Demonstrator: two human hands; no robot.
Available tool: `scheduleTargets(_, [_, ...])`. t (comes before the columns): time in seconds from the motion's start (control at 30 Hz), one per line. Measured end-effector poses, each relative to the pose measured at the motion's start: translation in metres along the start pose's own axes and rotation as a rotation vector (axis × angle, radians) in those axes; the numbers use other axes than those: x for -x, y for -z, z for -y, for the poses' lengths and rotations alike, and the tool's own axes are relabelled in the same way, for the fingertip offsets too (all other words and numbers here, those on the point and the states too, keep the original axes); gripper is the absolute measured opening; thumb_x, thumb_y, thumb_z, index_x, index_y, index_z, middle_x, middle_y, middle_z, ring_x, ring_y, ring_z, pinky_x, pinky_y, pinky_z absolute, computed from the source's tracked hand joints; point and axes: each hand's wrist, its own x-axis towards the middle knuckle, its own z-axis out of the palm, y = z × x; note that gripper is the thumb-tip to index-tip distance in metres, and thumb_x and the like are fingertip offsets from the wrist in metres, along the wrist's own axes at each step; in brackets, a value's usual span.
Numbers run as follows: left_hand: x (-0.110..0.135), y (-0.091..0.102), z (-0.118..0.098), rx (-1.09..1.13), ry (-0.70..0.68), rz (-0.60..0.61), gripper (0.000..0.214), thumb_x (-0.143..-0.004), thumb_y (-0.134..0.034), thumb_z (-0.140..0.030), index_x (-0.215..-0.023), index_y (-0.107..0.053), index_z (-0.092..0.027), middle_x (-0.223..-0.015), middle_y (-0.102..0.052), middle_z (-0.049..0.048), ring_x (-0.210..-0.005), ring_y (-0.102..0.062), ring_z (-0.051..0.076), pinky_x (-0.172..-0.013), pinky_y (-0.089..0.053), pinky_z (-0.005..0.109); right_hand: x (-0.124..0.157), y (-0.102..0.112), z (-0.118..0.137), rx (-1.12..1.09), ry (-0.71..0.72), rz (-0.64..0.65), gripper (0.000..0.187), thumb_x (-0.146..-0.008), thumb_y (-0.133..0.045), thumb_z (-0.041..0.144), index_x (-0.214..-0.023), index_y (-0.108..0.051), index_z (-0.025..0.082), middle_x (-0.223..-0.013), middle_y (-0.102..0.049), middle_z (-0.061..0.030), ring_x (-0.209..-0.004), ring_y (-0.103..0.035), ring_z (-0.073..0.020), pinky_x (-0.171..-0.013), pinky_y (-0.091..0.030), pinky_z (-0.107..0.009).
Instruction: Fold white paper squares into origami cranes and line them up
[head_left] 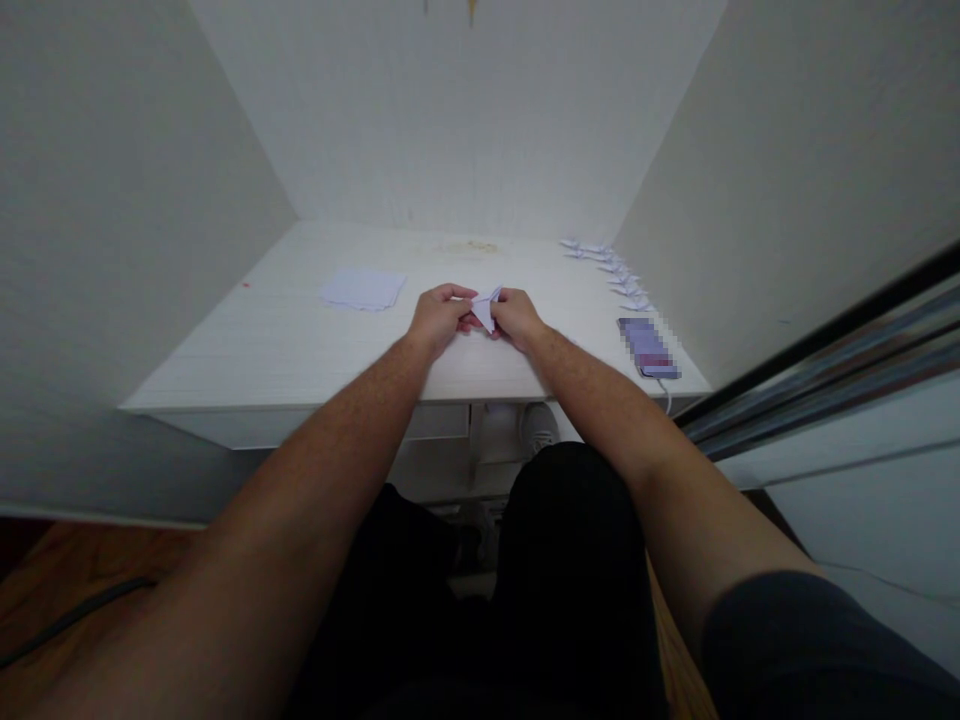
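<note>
No readable text, label, brand or number anywhere — phone [649,347] screen at table's right edge pixelated, nothing legible; paper stack [364,289] on table [262,340] blank — walls bare of signs.

Small folded paper piece [486,308], white with a faint lilac tint, partly folded into a pointed triangular shape. One tip sticks up and slightly right; the lower part is hidden behind fingers. Pinched between both hands, left hand [439,318] on its left edge, right hand [516,318] on its right edge, fingertips closed on it. It sits just above the surface [262,350], near the front edge, roughly centre. Fold details too small to tell.
</note>
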Motion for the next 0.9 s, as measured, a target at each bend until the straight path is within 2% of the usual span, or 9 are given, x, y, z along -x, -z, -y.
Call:
scheduleTargets(0.27, [-0.003, 0.0024, 0.0035, 0.016, -0.07, -0.048, 0.016, -0.069, -0.064, -0.003, -0.083, -0.07, -0.011, -0.063, -0.066, 0.0036, -0.05, -0.058, 0.01, -0.047, -0.04, 0.022, -0.0013, -0.0011, 0.0039, 0.074, -0.047, 0.001, 0.017, -0.081, -0.053, 0.004, -0.071, -0.057, 0.017, -0.045, -0.054, 0.004, -0.033, -0.047, -0.0083, -0.031, -0.038, -0.017])
scheduleTargets(0.63, [-0.0056, 0.0064, 0.0087, 0.083, -0.082, 0.011, 0.023, -0.068, -0.067, -0.003, -0.088, -0.073, -0.01, -0.07, -0.069, 0.0049, -0.057, -0.062, 0.01, -0.052, -0.046, 0.021, 0.0034, 0.0014, 0.0077, 0.036, -0.061, -0.002, 0.018, -0.08, -0.053, 0.003, -0.07, -0.057, 0.017, -0.044, -0.055, 0.0037, -0.034, -0.046, -0.0078, -0.031, -0.036, -0.016])
scheduleTargets(0.9, [-0.0031, 0.0063, 0.0058, 0.149, -0.072, 0.039, 0.025, -0.066, -0.069, 0.0, -0.088, -0.074, -0.01, -0.064, -0.067, 0.0024, -0.056, -0.062, 0.009, -0.053, -0.047, 0.02, 0.0026, 0.002, 0.0066, 0.025, -0.045, 0.01, 0.011, -0.083, -0.06, 0.011, -0.073, -0.061, 0.016, -0.046, -0.056, 0.003, -0.034, -0.046, -0.0081, -0.031, -0.035, -0.017])
